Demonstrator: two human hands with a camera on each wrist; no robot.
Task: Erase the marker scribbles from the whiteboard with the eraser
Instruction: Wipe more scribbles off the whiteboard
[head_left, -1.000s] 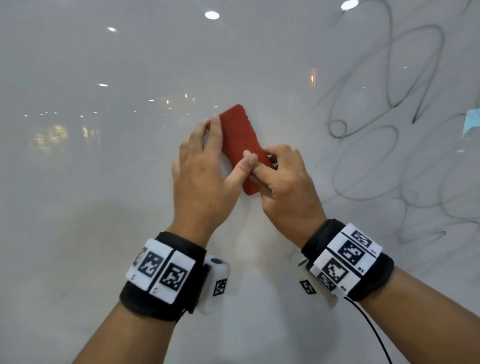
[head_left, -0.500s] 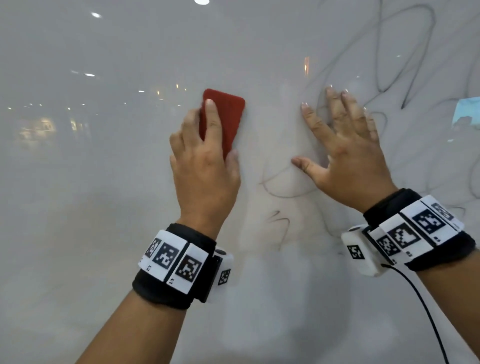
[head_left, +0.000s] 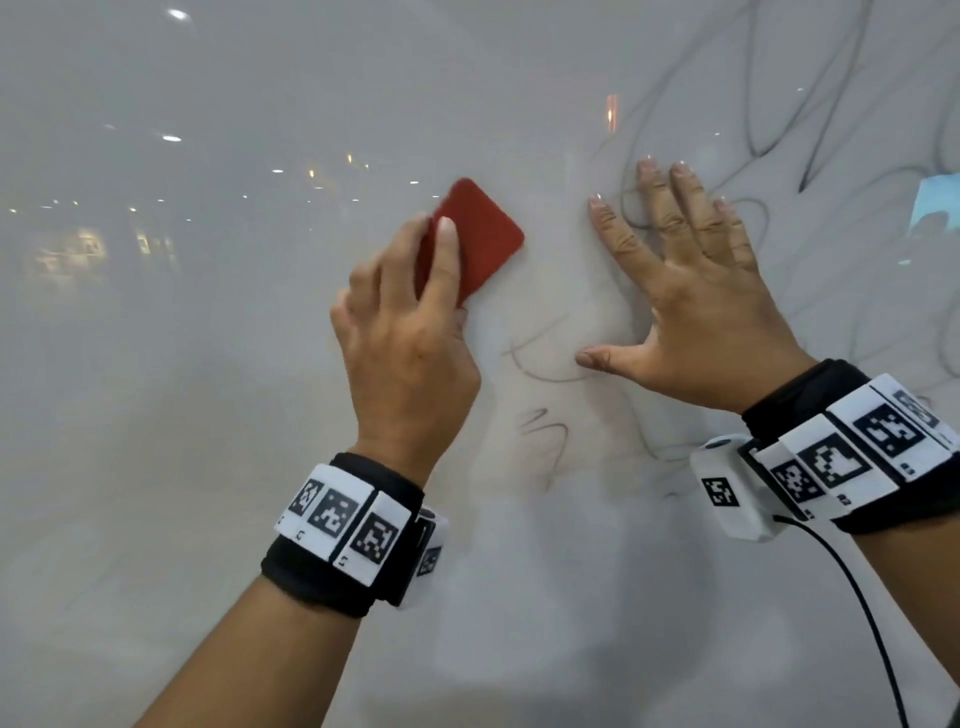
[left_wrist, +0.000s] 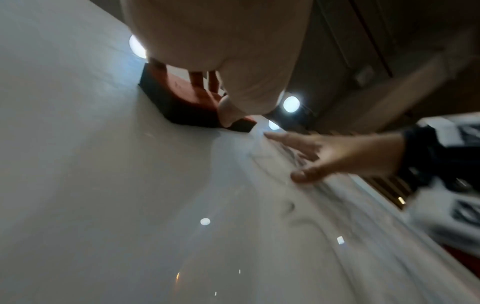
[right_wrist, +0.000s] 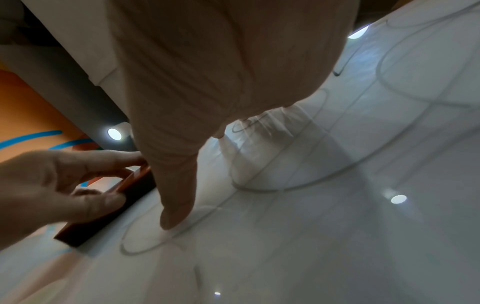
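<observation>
A red eraser (head_left: 480, 236) with a dark felt base lies flat against the whiteboard (head_left: 208, 415). My left hand (head_left: 410, 332) grips its lower end, fingers on top and thumb at the side; the left wrist view shows the eraser (left_wrist: 182, 98) under those fingers. My right hand (head_left: 691, 291) presses flat on the board with fingers spread, just right of the eraser, over grey marker scribbles (head_left: 540, 364). Darker scribbles (head_left: 779, 119) loop across the upper right. In the right wrist view the eraser (right_wrist: 109, 209) sits beside my thumb.
The board's left half shows only reflected ceiling lights (head_left: 171, 137). A blue reflection (head_left: 937, 202) sits at the right edge. A black cable (head_left: 857, 613) hangs from my right wrist camera. Smudged grey traces (head_left: 545, 431) lie below the hands.
My right hand let go of the eraser and spread flat on the board to the right. The left hand kept the eraser, slid it up-left, then tilted it to the right.
</observation>
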